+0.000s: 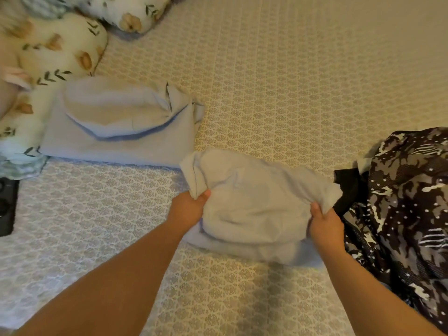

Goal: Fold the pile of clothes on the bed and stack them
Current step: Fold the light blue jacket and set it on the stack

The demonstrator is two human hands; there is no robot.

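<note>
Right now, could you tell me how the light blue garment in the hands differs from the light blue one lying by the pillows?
The held garment is rumpled and gripped at both sides by the left hand and right hand; the folded garment lies flat, untouched. The held one lies beside the camouflage clothing; the folded one lies beside the floral pillows. Both are pale blue and rest on the patterned bedspread.

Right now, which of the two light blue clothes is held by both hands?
The nearer light blue garment: left hand and right hand pinch its edges. The folded one lies untouched.
</note>
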